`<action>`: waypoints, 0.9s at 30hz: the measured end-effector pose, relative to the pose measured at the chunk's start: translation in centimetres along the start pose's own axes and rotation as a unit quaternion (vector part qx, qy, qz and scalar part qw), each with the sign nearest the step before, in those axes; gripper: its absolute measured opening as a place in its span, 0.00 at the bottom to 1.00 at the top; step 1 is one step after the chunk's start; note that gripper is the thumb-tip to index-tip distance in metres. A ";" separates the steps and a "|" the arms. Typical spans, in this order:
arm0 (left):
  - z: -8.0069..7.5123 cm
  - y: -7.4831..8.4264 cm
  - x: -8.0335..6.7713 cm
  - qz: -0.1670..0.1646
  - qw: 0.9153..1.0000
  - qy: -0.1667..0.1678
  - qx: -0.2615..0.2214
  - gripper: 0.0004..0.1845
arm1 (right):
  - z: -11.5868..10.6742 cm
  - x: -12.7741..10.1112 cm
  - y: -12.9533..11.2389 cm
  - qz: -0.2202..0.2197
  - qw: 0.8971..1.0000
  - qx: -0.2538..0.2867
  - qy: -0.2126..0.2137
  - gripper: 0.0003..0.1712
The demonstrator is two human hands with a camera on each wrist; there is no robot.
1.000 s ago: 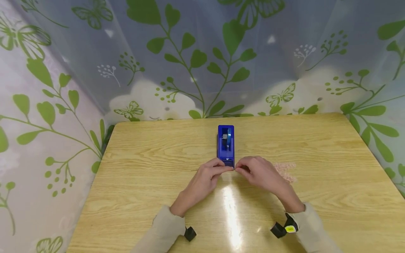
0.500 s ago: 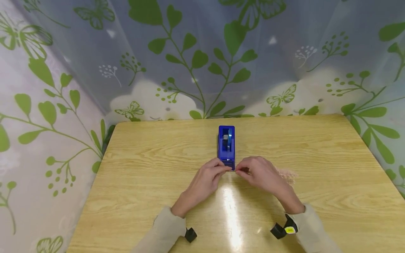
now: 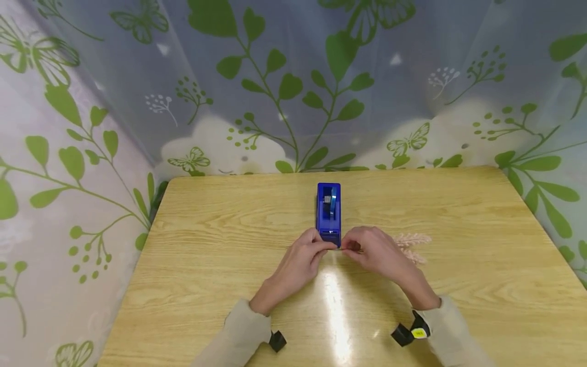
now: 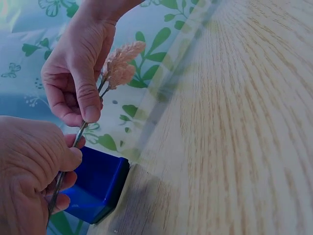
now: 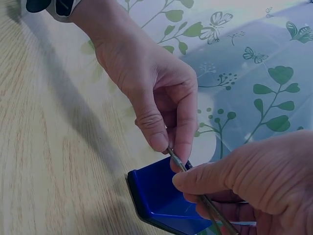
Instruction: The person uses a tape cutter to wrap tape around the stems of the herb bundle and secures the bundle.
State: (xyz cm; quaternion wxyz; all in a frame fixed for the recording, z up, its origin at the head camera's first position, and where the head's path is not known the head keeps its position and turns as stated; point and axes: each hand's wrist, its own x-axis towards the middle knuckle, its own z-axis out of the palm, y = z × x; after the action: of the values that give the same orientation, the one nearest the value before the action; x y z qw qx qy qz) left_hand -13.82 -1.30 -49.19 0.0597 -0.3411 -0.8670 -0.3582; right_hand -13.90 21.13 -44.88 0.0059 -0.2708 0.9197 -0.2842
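Observation:
Both hands hold a thin dried flower stem [image 4: 79, 133] just in front of a blue tape dispenser [image 3: 328, 211] on the wooden table [image 3: 220, 265]. My left hand [image 3: 326, 247] pinches one end of the stem between thumb and fingers. My right hand [image 3: 350, 248] pinches it a little farther along, and the pale pink plume [image 3: 411, 240] sticks out past that hand to the right. In the left wrist view the plume [image 4: 120, 62] rises above the right hand [image 4: 85, 110]. The right wrist view shows the stem [image 5: 178, 160] over the dispenser's near end [image 5: 159, 198].
The table is boxed in by plastic sheeting printed with green leaves and butterflies [image 3: 284, 92] at the back and on both sides. A bright glare streak [image 3: 337, 306] lies on the tabletop between my forearms.
The pink plume has shifted slightly up and away and now looks sharper. Both hands keep pinching the stem in almost the same place by the dispenser.

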 end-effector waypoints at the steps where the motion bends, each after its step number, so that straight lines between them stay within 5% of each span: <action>1: -0.1 0.1 0.0 -0.004 1.000 -0.004 0.002 0.13 | 0.0 0.0 0.0 -0.002 1.000 -0.001 -0.001 0.07; 11: 0.1 0.3 -0.4 -0.029 0.999 -0.041 0.008 0.12 | 0.2 -0.2 0.0 0.016 0.998 -0.004 -0.056 0.04; 17: 0.0 0.4 -0.5 -0.040 0.998 -0.050 -0.005 0.12 | 0.5 -0.1 0.3 -0.018 0.994 0.011 -0.111 0.07; 22: 0.0 0.6 -0.6 -0.075 0.995 -0.051 -0.035 0.07 | 0.3 -0.2 0.4 -0.040 0.993 0.018 -0.110 0.07; 27: 0.0 0.3 -1.2 -0.097 0.991 -0.048 -0.073 0.01 | 0.5 -1.0 0.8 -0.014 0.994 0.062 -0.094 0.05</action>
State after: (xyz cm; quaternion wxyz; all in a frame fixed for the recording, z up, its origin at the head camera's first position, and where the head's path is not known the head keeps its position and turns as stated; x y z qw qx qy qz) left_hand -12.69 -1.82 -49.50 -0.0419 -0.2759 -0.8691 -0.4084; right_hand -13.37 21.98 -45.88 0.1051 -0.3080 0.8918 -0.3142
